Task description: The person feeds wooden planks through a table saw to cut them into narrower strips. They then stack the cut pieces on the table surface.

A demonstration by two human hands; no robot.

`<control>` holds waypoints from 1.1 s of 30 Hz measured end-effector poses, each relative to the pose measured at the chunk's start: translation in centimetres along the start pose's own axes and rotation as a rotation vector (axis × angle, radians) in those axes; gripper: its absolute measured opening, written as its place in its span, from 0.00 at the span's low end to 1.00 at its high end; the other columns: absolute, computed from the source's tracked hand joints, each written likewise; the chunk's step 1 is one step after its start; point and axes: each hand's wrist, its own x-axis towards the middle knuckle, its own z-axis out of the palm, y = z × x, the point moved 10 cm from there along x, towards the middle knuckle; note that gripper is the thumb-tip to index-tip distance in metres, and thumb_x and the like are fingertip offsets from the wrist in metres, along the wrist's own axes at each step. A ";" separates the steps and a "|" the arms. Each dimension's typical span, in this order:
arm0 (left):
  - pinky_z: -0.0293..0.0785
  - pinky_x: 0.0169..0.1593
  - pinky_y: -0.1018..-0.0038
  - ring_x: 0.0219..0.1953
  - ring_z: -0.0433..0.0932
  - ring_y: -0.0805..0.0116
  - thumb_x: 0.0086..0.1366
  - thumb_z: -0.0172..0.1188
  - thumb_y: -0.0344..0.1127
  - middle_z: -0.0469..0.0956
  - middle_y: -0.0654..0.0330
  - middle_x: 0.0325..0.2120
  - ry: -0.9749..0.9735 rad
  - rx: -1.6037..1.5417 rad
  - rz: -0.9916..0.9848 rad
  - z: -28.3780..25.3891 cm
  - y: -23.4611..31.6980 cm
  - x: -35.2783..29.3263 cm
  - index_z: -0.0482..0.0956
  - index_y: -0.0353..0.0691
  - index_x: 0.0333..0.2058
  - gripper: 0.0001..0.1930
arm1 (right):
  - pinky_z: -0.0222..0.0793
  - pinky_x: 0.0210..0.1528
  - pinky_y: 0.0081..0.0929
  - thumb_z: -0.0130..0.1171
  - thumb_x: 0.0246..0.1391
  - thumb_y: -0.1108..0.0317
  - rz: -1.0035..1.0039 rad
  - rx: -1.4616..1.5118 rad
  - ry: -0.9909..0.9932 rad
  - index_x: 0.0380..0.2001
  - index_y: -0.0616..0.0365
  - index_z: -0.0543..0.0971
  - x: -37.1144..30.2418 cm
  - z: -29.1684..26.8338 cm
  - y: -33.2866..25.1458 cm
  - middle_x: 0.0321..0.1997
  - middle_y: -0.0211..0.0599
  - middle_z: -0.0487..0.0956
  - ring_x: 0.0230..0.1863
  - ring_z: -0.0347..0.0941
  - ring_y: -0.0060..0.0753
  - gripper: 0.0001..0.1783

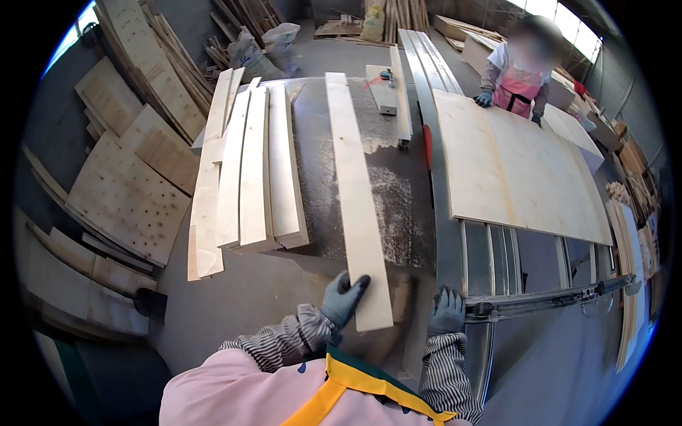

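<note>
A long pale plywood strip (352,177) lies lengthwise on the dark saw table (320,163), its near end sticking out past the table's edge. My left hand (342,298), in a grey glove, is closed on the strip's left edge near that end, the thumb on top. To the right, my gloved right hand (447,310) is closed over the near end of the metal sliding table (447,241). A large plywood sheet (526,170) rests on that table. Stacked strips (256,170) lie left of the held strip.
A co-worker in a pink apron (517,89) stands at the sheet's far side, gloved hands near its edge. A metal fence (401,96) stands on the saw table. Boards (128,184) lean on the left. A crosscut rail (554,302) juts out at the right.
</note>
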 end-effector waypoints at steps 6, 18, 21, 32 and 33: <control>0.66 0.30 0.81 0.24 0.68 0.79 0.59 0.63 0.46 0.74 0.66 0.24 0.178 -0.357 -0.126 -10.8 4.1 12.4 0.76 0.37 0.32 0.16 | 0.55 0.62 0.43 0.58 0.48 0.59 0.025 0.064 -0.042 0.50 0.56 0.73 10.7 4.6 0.2 0.52 0.40 0.74 0.58 0.65 0.43 0.25; 0.69 0.37 0.79 0.30 0.71 0.77 0.63 0.57 0.47 0.75 0.61 0.30 0.315 -0.333 -0.276 -15.8 4.0 12.3 0.74 0.35 0.39 0.18 | 0.65 0.54 0.24 0.44 0.57 0.79 0.275 1.396 -0.308 0.54 0.64 0.70 12.4 0.9 -29.2 0.49 0.42 0.76 0.49 0.72 0.31 0.20; 0.70 0.42 0.78 0.36 0.73 0.73 0.65 0.53 0.47 0.74 0.58 0.36 0.273 -0.507 -0.379 -16.3 2.8 10.2 0.71 0.36 0.46 0.20 | 0.66 0.51 0.22 0.44 0.56 0.79 0.386 1.334 -0.404 0.54 0.65 0.70 12.6 2.9 -31.3 0.48 0.43 0.76 0.46 0.73 0.28 0.21; 0.73 0.49 0.74 0.42 0.78 0.65 0.67 0.48 0.41 0.79 0.53 0.39 -0.126 0.262 -0.493 -29.6 -6.0 2.5 0.71 0.35 0.51 0.19 | 0.71 0.39 0.37 0.57 0.51 0.65 -0.203 0.493 -0.407 0.49 0.61 0.74 19.1 1.3 -37.8 0.29 0.41 0.77 0.33 0.75 0.45 0.21; 0.77 0.44 0.72 0.37 0.80 0.62 0.68 0.45 0.36 0.80 0.51 0.34 0.008 -0.081 -0.548 -30.0 -2.4 2.6 0.72 0.34 0.49 0.16 | 0.71 0.40 0.37 0.58 0.50 0.65 -0.171 0.501 -0.414 0.49 0.60 0.74 19.1 1.6 -36.8 0.29 0.40 0.78 0.34 0.75 0.44 0.22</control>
